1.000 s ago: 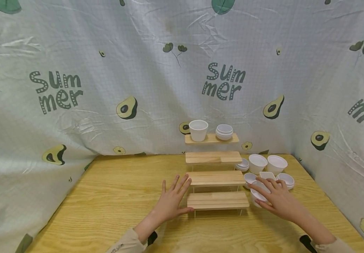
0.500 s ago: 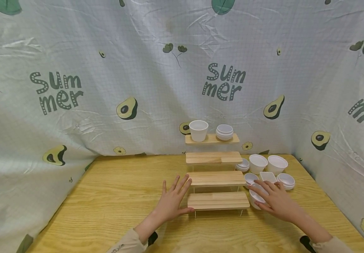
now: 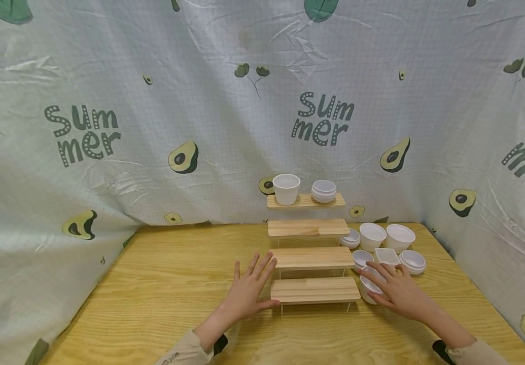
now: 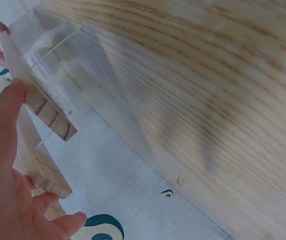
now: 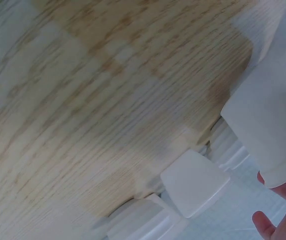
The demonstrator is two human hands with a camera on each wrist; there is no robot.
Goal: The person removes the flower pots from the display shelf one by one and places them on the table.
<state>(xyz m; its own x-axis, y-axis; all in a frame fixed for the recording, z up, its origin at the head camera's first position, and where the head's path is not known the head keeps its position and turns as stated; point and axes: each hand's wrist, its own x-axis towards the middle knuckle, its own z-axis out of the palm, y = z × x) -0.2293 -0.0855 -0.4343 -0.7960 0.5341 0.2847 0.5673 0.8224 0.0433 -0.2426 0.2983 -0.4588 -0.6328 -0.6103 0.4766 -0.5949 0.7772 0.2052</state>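
In the head view my left hand [image 3: 244, 296] rests with fingers spread at the left ends of a stepped wooden shelf [image 3: 314, 291]. The left wrist view shows my thumb touching the end of one plank [image 4: 48, 110], with other fingers by the plank above it. My right hand [image 3: 396, 289] spans a white cup [image 3: 370, 285] beside the shelf's lowest step, fingers at its far rim and thumb over its near side. Close up in the right wrist view, a finger curls at the rim of this cup [image 5: 270, 125]; the thumb's contact is hidden.
Behind my right hand stand a square white container [image 3: 386, 255], low round bowls [image 3: 413, 261] and two more cups [image 3: 399, 236]. The top step [image 3: 307, 203] holds a white cup [image 3: 286, 189] and a bowl [image 3: 323, 190]. A printed sheet [image 3: 225, 126] hangs behind the table [image 3: 189, 274].
The white cup under my right hand has shifted slightly nearer and to the left, and the hand's fingers have settled a little. My left hand and the shelf hold their places.
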